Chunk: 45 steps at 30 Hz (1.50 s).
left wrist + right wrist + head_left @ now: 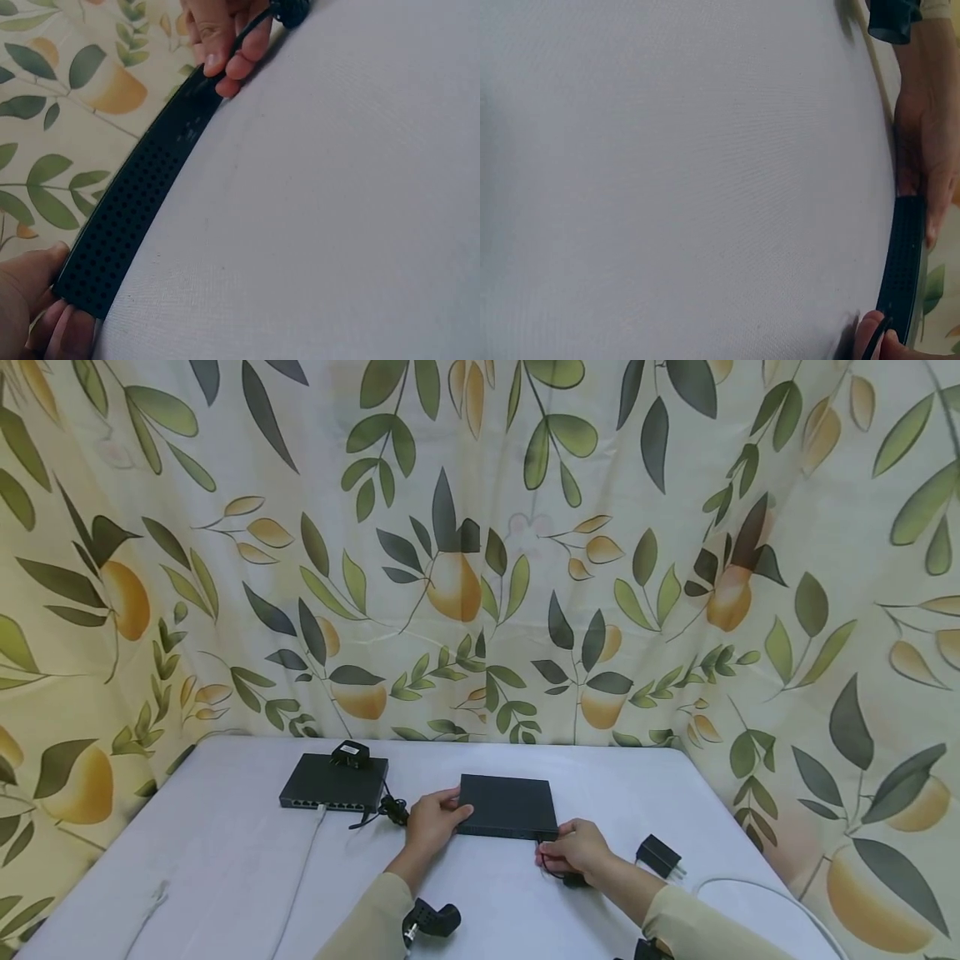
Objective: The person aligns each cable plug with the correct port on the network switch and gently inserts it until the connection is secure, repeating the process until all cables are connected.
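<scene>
A flat black box (pixel 507 807), which looks like a network switch, is in front of me on the table. My left hand (pixel 433 823) grips its left edge, thumb on top. In the left wrist view, the side facing me has rows of small holes (pixel 127 217). At the box's near right corner, my right hand (pixel 577 848) pinches a thin black cable (pixel 877 339) against that side. The cable's end is hidden by the fingers, so I cannot tell how far it is in. A bundled part of the cable (pixel 291 10) hangs by the right hand.
Left of the box lies a black network switch (pixel 322 793) with a black adapter (pixel 350 754) on top and a white network cable (pixel 306 868) at its front. A black power adapter (pixel 659 856) and a white cable (pixel 772 887) are at the right. Another white cable end (pixel 159 893) lies far left.
</scene>
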Motion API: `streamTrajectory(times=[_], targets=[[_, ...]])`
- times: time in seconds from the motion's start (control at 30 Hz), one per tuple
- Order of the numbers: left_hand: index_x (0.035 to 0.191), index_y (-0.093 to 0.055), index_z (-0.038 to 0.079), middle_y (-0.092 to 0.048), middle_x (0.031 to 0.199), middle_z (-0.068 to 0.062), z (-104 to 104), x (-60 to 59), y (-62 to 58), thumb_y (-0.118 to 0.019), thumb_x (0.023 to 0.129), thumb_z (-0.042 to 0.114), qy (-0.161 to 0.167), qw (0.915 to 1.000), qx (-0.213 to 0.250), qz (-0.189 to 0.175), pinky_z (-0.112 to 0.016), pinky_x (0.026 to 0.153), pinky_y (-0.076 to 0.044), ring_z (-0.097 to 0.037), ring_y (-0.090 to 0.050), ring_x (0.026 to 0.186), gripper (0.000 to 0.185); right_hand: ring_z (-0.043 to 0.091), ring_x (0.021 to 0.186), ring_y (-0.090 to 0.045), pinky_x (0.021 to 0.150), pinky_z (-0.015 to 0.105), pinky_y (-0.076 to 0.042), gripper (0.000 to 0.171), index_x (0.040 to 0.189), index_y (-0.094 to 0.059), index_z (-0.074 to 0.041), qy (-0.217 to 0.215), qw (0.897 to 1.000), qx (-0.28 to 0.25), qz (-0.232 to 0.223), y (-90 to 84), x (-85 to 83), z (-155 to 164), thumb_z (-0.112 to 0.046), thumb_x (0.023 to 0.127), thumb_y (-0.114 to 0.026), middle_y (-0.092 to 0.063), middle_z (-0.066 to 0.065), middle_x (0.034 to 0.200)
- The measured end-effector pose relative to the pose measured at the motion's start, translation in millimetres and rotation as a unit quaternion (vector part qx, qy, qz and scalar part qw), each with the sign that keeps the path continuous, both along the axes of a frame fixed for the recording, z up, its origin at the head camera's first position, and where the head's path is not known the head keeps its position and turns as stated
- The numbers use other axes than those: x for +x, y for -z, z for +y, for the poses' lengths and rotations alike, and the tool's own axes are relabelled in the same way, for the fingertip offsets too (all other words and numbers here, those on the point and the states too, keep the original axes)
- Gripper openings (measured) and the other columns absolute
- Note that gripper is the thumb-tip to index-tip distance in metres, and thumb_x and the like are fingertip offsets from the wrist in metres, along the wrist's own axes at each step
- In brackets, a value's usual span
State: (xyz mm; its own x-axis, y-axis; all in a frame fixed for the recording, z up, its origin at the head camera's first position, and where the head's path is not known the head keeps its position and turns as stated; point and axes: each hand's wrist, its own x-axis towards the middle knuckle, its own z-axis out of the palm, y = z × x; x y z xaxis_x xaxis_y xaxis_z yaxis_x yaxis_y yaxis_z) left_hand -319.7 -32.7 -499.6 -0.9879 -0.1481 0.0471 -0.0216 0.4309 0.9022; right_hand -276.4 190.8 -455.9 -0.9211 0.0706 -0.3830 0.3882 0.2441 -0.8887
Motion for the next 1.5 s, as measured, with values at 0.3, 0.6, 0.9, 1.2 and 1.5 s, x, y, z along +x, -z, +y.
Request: streamTrajectory(times=[0.3,0.6,0.9,1.2,1.5], targets=[[0.115,-0.063,0.018,-0.060,0.084,0.001,0,0.5,-1.3,-0.074,0.073,0.027,0.000,1.0000,-0.002,0.004,-0.020,0.054,-0.049,-0.010,-0.055,0.067,0.045,0.021,0.058,-0.064,0.052,0.024,-0.051,0.041,0.106,-0.037,0.007,0.015,1.000,0.012,0.001,-1.9,-0.4,-2,0.005,0.077,-0.066,-0.064,0.012,0.068],[0.117,-0.062,0.017,-0.059,0.083,0.002,2,-1.9,-0.5,-0.074,0.074,0.028,0.009,0.9999,-0.005,0.012,-0.020,0.053,-0.049,-0.010,-0.055,0.066,0.046,0.023,0.061,-0.065,0.053,0.026,-0.052,0.041,0.106,-0.036,0.007,0.000,1.000,-0.001,0.004,-4.7,-2.5,3,0.007,0.077,-0.065,-0.065,0.014,0.070],[0.116,-0.062,0.016,-0.060,0.083,0.003,2,-3.5,1.0,-0.073,0.074,0.028,0.014,0.9996,-0.007,0.025,-0.020,0.054,-0.048,-0.009,-0.056,0.067,0.045,0.026,0.075,-0.065,0.066,0.033,-0.053,0.035,0.114,-0.050,0.014,-0.062,0.997,0.021,0.047,-35.8,8.9,32,-0.001,0.084,-0.059,-0.064,0.020,0.089],[0.117,-0.061,0.017,-0.061,0.086,0.004,-2,-2.1,2.4,-0.072,0.075,0.031,0.013,0.9988,-0.032,0.036,-0.021,0.055,-0.047,-0.008,-0.055,0.069,0.046,0.030,0.087,-0.063,0.072,0.035,-0.052,0.041,0.119,-0.047,0.015,-0.059,0.995,0.041,0.071,-63.8,10.9,93,-0.010,0.088,-0.058,-0.062,0.021,0.100],[0.117,-0.062,0.017,-0.060,0.085,0.003,-2,0.0,3.8,-0.073,0.074,0.031,0.009,0.9992,-0.025,0.030,-0.021,0.053,-0.047,-0.008,-0.055,0.067,0.046,0.029,0.092,-0.061,0.077,0.035,-0.050,0.049,0.121,-0.040,0.020,-0.036,0.997,0.032,0.058,-49.7,15.5,162,-0.011,0.088,-0.057,-0.060,0.023,0.105]])
